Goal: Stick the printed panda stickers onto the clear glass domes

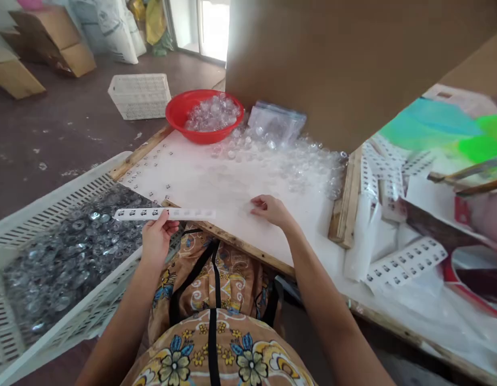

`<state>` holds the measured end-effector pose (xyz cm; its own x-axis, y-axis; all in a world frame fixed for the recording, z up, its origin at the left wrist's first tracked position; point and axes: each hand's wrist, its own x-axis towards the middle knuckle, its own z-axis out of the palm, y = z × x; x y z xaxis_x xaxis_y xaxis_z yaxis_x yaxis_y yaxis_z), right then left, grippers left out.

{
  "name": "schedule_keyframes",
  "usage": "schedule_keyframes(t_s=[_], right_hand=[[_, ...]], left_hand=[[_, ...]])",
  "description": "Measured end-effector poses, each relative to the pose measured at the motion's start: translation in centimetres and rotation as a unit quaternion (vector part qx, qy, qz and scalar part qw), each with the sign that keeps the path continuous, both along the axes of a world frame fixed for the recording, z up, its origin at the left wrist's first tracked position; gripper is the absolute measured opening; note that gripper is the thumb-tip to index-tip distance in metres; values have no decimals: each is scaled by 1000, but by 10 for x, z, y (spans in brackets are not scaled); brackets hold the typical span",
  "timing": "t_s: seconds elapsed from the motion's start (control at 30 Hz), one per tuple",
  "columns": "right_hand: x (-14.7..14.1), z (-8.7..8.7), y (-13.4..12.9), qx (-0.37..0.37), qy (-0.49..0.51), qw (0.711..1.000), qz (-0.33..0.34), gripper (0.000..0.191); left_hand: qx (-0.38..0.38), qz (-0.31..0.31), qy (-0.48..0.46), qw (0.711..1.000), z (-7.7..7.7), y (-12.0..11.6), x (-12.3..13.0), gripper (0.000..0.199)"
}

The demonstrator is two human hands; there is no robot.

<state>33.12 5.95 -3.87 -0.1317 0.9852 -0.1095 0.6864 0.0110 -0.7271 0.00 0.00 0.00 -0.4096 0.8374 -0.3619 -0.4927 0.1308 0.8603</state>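
One sticker strip [127, 214] hung over the near edge of the bench [184, 177]; lifting its stickers seemed the step in hand, the next move calling for a steady strip. The left hand's [155, 236] fingers were clamped on it; the right hand's [271, 210] fingers curled close together above the bench, any hold impossible to tell.

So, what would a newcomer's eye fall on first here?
Probably the bright red bowl at the far side of the white table, heaped with clear plastic pieces. Next, perhaps, the big slotted crate on the person's left, full of shiny pieces, then the pale printed strip held in the left hand.
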Motion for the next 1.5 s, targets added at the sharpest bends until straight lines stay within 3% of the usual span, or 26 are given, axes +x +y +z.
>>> schedule_keyframes(t_s=[0.13, 0.2, 0.33, 0.5, 0.63, 0.8, 1.0, 1.17, 1.37, 1.5], right_hand=[[5, 10, 2, 49, 11, 998, -28, 14], [10, 13, 1, 88, 7, 993, -77, 11], [21, 10, -2, 129, -12, 974, -188, 18], [29, -2, 0, 98, -92, 962, -237, 32], [25, -6, 8, 74, -133, 964, -218, 35], [4, -2, 15, 46, -102, 984, -141, 29], [-6, 6, 4, 8, -59, 993, -100, 29], [-13, 8, -8, -25, -29, 996, -75, 39], [-31, 11, -14, -7, -6, 999, -49, 39], [-33, 16, -19, 19, -47, 998, -36, 26]], left_hand=[[11, -22, 23, 999, 7, 13, -2, 25], [15, -20, 26, 999, 10, 20, -3, 26], [24, -13, 16, 1000, 8, 28, -5, 28], [21, -6, 19, 1000, -1, 28, -7, 28], [17, -1, 34, 999, -4, 27, -11, 28], [1, 21, 39, 999, -4, 26, -15, 34], [-8, 33, 52, 998, -5, 23, -16, 36], [-7, 22, 61, 998, -3, 25, -12, 33], [6, -12, 72, 997, -1, 29, 1, 24], [6, -31, 75, 997, -2, 28, 7, 23]])
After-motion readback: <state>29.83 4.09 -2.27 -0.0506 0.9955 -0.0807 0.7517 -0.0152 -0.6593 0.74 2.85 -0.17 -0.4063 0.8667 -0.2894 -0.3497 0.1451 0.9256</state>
